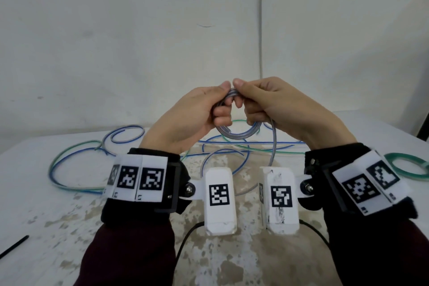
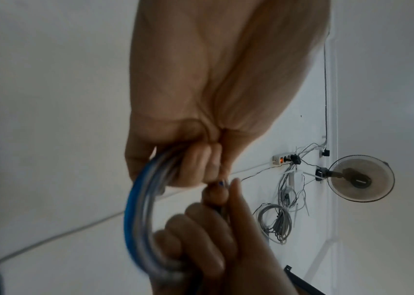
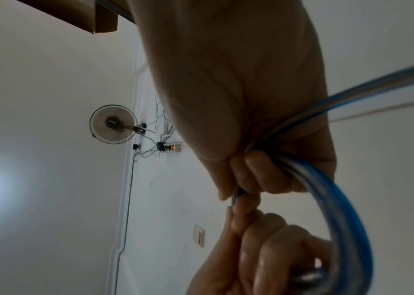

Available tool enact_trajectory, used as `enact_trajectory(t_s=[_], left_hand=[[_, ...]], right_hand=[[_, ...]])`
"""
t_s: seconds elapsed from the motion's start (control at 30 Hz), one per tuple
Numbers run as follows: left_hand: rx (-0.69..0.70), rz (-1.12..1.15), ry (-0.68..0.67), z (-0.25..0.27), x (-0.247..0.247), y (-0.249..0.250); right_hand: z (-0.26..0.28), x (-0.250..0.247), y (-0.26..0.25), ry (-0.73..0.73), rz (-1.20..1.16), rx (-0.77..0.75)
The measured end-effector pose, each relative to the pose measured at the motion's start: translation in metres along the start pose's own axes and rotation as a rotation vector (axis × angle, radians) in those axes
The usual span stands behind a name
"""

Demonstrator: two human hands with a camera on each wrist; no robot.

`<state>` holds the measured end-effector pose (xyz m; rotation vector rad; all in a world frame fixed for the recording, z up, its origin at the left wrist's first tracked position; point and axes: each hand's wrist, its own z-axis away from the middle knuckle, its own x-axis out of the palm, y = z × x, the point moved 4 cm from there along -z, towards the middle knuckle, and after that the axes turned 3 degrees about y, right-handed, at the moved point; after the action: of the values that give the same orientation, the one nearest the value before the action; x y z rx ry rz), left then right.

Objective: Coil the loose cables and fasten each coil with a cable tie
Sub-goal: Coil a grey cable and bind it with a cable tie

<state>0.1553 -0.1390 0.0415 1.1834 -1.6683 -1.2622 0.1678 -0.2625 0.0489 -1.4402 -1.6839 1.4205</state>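
Above the bench [image 1: 69, 216], we hold one small coil [image 1: 234, 133] of blue-striped clear cable upright between both hands. Our left hand [image 1: 185, 118] grasps its top and left side with curled fingers, and our right hand [image 1: 285, 109] pinches the top just beside it, thumbs nearly touching at 12 o'clock on the loop. The coil's open face looks toward us, and its free tail [image 1: 274, 146] drops from the right hand toward 6 o'clock, down to the bench. That tail lies on the right-hand side, so we judge the right hand the nearer one to feed the next turn.

We count one finished green coil [image 1: 406, 166] on the bench at 3 o'clock. Several loose blue and green cables [image 1: 69, 158] sprawl from 9 to 12 o'clock, too tangled to number. One black cable tie [image 1: 14, 247] lies at 8 o'clock, well apart from both hands.
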Motion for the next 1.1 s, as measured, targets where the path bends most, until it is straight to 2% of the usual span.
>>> enact_trajectory(t_s=[0.1,0.17,0.27,0.33,0.43,0.53,0.83,0.97,1.1], left_hand=[[0.053,0.086,0.155,-0.005,-0.007,0.002],[0.064,0.161,0.210,-0.006,-0.011,0.005],[0.001,0.205,0.092,-0.003,-0.004,0.008],[-0.028,0.107,-0.014,0.001,0.001,0.009],[-0.026,-0.013,-0.069,0.007,-0.001,0.009],[0.005,-0.052,-0.062,0.008,-0.007,0.010],[0.005,-0.465,-0.092,0.012,-0.010,0.008],[0.040,-0.466,-0.125,0.013,-0.011,0.011],[0.119,-0.313,-0.002,0.010,-0.020,0.013]], right_hand=[[-0.004,-0.001,0.000,0.064,-0.071,0.018],[-0.004,-0.002,-0.001,0.054,-0.153,0.021],[-0.003,-0.001,-0.004,0.037,-0.226,0.015],[-0.002,0.001,-0.006,0.018,-0.174,0.008],[-0.001,0.005,-0.007,-0.023,-0.095,0.005],[0.000,0.006,-0.006,-0.019,-0.032,-0.002],[0.009,-0.020,-0.019,0.196,0.518,-0.198],[0.010,-0.020,-0.022,0.200,0.488,-0.217],[0.004,-0.011,-0.011,0.133,0.289,-0.113]])
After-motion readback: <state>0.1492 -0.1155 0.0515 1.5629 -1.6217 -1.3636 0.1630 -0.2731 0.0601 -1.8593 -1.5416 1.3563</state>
